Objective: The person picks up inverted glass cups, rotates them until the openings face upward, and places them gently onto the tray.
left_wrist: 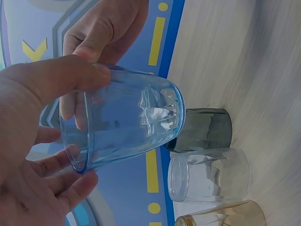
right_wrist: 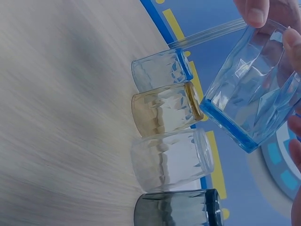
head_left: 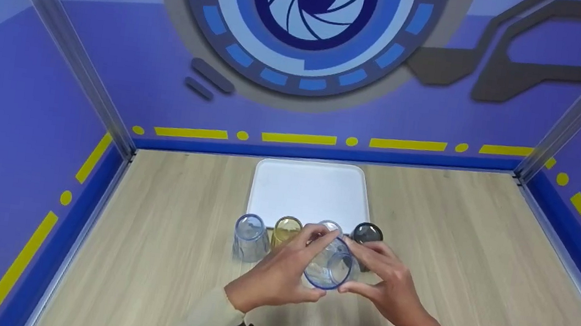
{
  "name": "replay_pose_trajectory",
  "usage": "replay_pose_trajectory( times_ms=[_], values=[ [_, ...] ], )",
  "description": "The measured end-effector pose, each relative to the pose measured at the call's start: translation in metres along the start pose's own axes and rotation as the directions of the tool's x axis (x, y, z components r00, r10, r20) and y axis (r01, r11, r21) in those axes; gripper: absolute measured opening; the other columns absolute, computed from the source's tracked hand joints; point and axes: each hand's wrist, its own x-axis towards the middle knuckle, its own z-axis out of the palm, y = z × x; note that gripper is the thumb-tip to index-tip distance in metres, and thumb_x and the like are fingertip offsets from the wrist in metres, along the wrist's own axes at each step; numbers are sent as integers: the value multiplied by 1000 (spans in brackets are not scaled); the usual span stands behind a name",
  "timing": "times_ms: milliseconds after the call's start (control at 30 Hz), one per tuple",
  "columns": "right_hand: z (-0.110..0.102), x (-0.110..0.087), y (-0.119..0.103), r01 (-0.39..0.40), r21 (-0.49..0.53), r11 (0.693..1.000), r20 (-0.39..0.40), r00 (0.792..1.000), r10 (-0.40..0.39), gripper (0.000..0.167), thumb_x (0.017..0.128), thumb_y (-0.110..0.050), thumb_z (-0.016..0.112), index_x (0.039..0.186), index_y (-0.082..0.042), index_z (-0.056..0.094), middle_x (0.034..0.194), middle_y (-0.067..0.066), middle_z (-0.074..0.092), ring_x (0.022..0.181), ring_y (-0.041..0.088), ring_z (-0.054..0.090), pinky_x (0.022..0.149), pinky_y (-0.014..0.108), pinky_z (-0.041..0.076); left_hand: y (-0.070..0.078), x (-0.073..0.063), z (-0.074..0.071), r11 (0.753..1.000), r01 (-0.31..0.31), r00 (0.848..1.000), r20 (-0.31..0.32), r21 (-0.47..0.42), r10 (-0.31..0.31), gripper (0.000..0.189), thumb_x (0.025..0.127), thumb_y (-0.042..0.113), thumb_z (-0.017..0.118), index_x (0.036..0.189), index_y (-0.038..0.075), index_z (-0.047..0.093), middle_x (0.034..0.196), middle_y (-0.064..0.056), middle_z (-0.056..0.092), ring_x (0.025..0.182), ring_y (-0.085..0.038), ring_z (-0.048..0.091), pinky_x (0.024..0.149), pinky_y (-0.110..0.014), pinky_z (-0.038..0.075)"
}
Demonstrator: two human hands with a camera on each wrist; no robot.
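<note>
Blue-tinted faceted tumbler (head_left: 328,265), tilted in the grip of left hand (head_left: 281,272) and right hand (head_left: 390,279), near 4 upturned see-through tapered cups (head_left: 249,242)

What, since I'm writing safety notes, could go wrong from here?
The held blue tumbler is lifted between the left hand and right hand, so a slip might drop it onto the table. The amber tumbler, clear tumbler and dark tumbler stand upside down close together, so a bump could perhaps knock one into another.
</note>
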Motion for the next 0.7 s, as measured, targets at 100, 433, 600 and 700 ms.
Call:
replay_pose_trajectory(
  times_ms=[100,433,600,700],
  values=[
    [0,0,0,16,-3,1000,-8,1000,-16,73,62,-33,85,127,-8,64,110,3,73,99,12,58,74,9,48,1,1,0,1000,16,1000,16,11,-16,97,77,33,81,153,32,22,147,-1,32,126,-19,48,101,-35,49],
    [1,1,2,83,-4,997,-29,996,-83,69,63,-34,85,124,-8,66,112,3,73,96,16,61,71,12,51,2,3,0,1000,15,999,29,10,-15,95,73,27,84,148,39,28,141,0,36,114,-15,52,89,-28,55],
    [2,-1,3,75,-24,997,-13,997,-75,68,63,-35,85,123,-10,67,116,2,72,100,16,60,79,11,50,1,3,2,999,35,999,37,25,-36,95,71,29,85,147,38,29,141,1,35,121,-17,48,92,-31,54],
    [3,-1,3,64,-32,997,-4,998,-64,68,63,-35,85,124,-11,67,119,2,71,103,17,59,86,9,48,0,3,2,998,44,998,40,40,-46,96,70,30,86,147,36,30,141,1,37,123,-17,46,93,-32,54]
  ],
)
